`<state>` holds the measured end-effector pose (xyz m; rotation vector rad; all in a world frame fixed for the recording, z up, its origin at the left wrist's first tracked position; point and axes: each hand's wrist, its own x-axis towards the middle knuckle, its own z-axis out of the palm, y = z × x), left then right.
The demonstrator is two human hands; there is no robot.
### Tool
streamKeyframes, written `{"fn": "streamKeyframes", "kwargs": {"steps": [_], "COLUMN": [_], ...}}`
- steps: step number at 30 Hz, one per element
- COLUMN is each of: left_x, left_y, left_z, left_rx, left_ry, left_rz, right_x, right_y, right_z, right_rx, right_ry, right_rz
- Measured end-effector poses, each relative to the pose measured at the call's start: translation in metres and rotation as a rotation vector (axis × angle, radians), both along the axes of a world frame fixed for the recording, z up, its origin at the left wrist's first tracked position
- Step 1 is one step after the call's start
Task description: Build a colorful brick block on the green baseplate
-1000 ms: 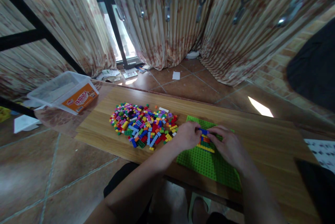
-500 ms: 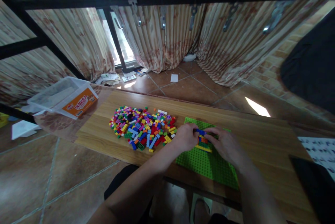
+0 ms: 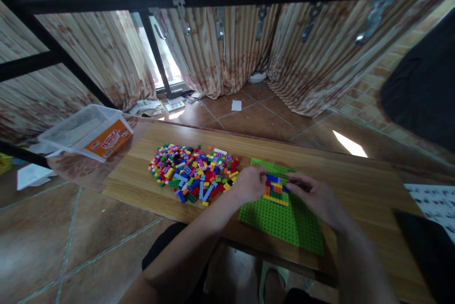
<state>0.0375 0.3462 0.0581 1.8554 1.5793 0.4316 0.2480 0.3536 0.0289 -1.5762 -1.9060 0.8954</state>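
Left hand [image 3: 251, 184]: half curled, hold hidden; right hand [image 3: 288, 181]: part open, nothing visibly held; between them, on green board [image 3: 280, 224]: multicoloured brick panel [image 3: 276, 190]; risks: uneven pressing could pop edge bricks loose, leftward sweep could scatter brick pile [image 3: 194, 171]

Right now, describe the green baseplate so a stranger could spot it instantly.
On the wooden table, look right of the loose brick pile. The green baseplate lies partly beneath the left hand and right hand. Unlike the pile, it's one broad studded sheet, carrying a multicoloured build.
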Motion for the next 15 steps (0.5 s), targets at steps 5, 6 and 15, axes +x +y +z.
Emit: {"fn": "streamKeyframes", "kwargs": {"steps": [5, 6, 15], "left_x": [-0.013, -0.019, -0.118], "left_y": [0.004, 0.005, 0.02], "left_z": [0.002, 0.003, 0.016], "left_rx": [0.062, 0.086, 0.238], "left_ry": [-0.046, -0.066, -0.223], "left_rz": [0.049, 0.063, 0.512], "right_x": [-0.016, -0.016, -0.004], "right_y": [0.0, 0.0, 0.005], "right_z": [-0.002, -0.002, -0.006], "right_rx": [0.018, 0.021, -0.059], "right_ry": [-0.047, -0.055, -0.155], "right_rz": [0.054, 0.053, -0.001]}}
